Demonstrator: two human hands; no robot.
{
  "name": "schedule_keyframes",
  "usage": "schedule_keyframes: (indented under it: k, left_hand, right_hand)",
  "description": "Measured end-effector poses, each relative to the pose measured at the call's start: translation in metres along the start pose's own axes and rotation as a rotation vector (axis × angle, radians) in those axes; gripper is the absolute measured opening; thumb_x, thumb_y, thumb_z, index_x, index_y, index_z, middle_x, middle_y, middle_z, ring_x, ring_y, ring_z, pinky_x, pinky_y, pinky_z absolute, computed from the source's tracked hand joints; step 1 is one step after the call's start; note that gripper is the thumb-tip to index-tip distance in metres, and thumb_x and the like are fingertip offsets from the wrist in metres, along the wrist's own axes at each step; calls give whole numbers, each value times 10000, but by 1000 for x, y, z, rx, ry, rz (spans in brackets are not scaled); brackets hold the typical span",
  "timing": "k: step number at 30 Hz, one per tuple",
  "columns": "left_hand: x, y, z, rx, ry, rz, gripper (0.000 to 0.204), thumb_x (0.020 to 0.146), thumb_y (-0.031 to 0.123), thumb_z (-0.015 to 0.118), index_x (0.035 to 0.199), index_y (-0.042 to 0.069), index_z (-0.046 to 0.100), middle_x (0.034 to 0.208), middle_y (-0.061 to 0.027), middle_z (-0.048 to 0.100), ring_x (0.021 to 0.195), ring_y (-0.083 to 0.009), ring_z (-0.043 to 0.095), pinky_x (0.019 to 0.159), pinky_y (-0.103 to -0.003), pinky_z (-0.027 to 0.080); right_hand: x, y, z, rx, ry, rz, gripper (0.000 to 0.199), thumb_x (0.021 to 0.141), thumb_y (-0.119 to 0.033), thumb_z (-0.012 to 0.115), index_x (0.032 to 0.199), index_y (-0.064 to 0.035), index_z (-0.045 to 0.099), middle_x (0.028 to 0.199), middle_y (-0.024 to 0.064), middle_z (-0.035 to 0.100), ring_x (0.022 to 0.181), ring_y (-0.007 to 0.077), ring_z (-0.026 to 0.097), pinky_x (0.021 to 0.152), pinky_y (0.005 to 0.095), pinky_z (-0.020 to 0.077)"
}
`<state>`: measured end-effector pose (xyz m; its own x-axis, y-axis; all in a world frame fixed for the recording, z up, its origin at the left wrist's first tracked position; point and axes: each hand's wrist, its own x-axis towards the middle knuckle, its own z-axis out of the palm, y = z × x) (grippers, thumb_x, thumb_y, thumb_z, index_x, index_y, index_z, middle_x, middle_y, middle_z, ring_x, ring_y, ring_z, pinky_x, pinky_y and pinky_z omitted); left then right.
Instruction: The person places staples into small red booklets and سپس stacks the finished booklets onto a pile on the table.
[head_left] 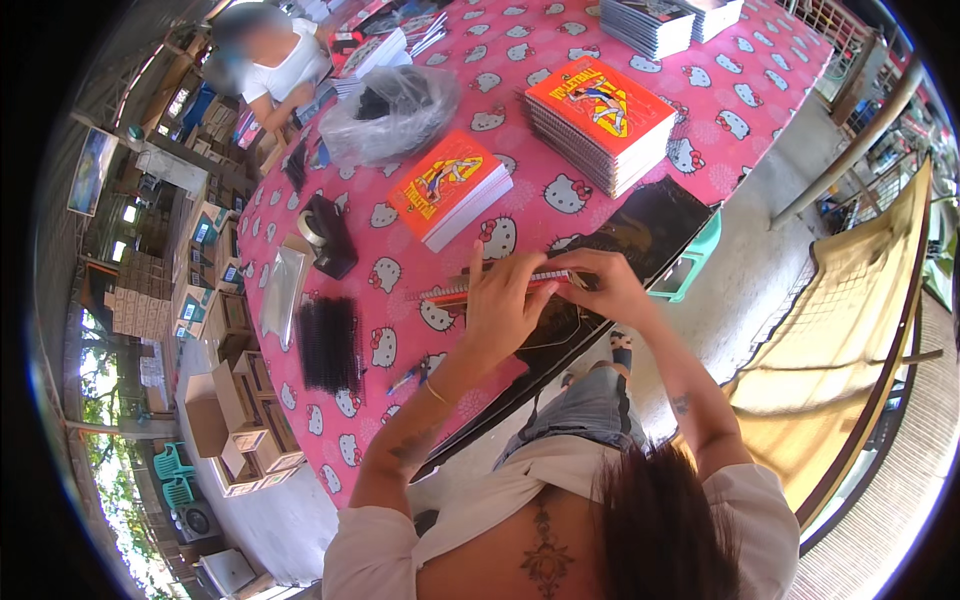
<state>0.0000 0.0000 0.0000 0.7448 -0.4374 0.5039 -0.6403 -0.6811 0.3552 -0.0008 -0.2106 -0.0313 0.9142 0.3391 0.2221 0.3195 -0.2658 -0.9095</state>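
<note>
A thin red-covered notebook [449,297] stands on its long edge at the near side of the table, a row of holes or coil loops along its upper edge. Wrapped over its middle is my left hand [505,308], thumb pressed against it. My right hand [603,287] pinches its right end with fingers and thumb. Whether a coil runs through that edge is hidden by my fingers. Beyond my hands lies an orange-covered stack of notebook sheets [455,188]. A taller stack of coil-bound notebooks [605,122] stands farther right. Black plastic binding coils [328,345] lie left of my left hand.
The table has a pink patterned cover [395,265]. A black tape dispenser [328,238], a clear plastic sleeve [288,290] and a filled plastic bag [388,115] sit leftward. Another person [280,60] works at the far left. Cardboard boxes [250,430] stand on the floor.
</note>
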Motion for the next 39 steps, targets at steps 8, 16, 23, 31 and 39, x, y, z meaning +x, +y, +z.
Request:
schedule_keyframes:
  k: [8,16,23,31,39]
  left_hand:
    - [19,-4,-13,-9,-169,93,171,975,231,643,990,76,714,866,-60,707,935,-251,691,1201,-571,255]
    - [17,0,-32,91,-280,-57,230,936,236,697,1082,58,699,964,-131,728,906,-318,697,849,-456,529]
    - [172,93,-97,-552,118,-240,326,944,88,688,1264,53,633,1160,-250,676,1108,-312,686,713,-363,593]
    - [352,-14,0,-158,40,140,421,974,316,669,1353,134,648,1092,-147,637,1018,-303,631,896,-395,497]
    - [325,-95,116,187,47,84,401,951,339,682,1316,171,674,1067,-173,610,967,-357,620,861,-428,511]
  right_hand:
    - [35,-18,-45,32,-221,-127,76,847,-46,733,899,6,713,805,124,699,763,227,703,685,351,537]
    - [22,-13,3,-224,218,-194,153,810,-67,724,939,-25,653,866,134,653,820,337,669,696,406,528]
    - [30,-133,-96,3,380,-320,536,860,-174,767,1332,-25,563,1279,210,612,1151,392,643,939,427,537]
    - [141,-51,-270,624,-12,58,456,995,-167,644,1406,-8,527,1217,78,677,1062,156,642,936,349,525]
    - [174,65,-231,-954,207,60,730,852,-394,756,1460,-73,513,1465,188,526,1363,349,487,1074,558,422]
